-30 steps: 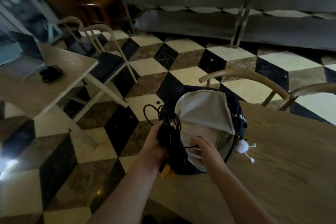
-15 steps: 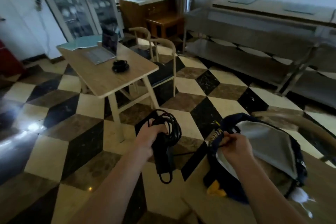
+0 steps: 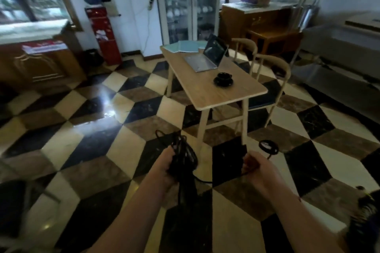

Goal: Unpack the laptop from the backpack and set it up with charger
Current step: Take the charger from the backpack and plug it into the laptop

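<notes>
Right now you are holding the charger [image 3: 183,156] out over the checkered floor [image 3: 86,150], with both arms reaching forward. Your left hand [image 3: 165,167] is gripping the black bundle of coiled cable, fingers curled round it, and part of the bundle is hanging down below your fist. Your right hand [image 3: 254,167] is closing on a loose stretch of the same cable, which is looping up past your knuckles into a small ring; the picture is too blurred to say which end that ring belongs to. A strand is sagging between your two hands.

Ahead of you the laptop [image 3: 207,57] is sitting open on the wooden table [image 3: 205,92], its screen tilted back toward the chairs [image 3: 273,72] at the table's right side. Near it a black cup on a saucer [image 3: 223,78] is resting on the tabletop, and some pale blue sheets [image 3: 183,46] are lying at the far end. At the lower right edge a dark blurred shape is showing; you cannot tell what it is.
</notes>
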